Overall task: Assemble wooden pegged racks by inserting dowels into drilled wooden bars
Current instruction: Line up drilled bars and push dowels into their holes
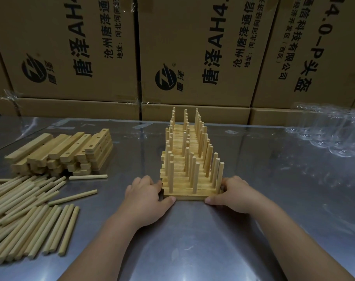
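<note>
- steel tabletop (192, 240), lower frame: left hand (146, 196) and right hand (235, 194) clasp the two ends of the nearest pegged rack (189, 192), centre.
- seemingly squaring it against the finished row (184, 142) behind; next needs a drilled bar (97, 140) and loose dowels (24, 216), left.
- cardboard boxes (192, 47), top.

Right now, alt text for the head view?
The left hand and right hand hold the ends of the nearest pegged rack in a row of finished racks on a metal table. Loose dowels and stacked drilled bars lie at left; cardboard boxes stand behind.
</note>
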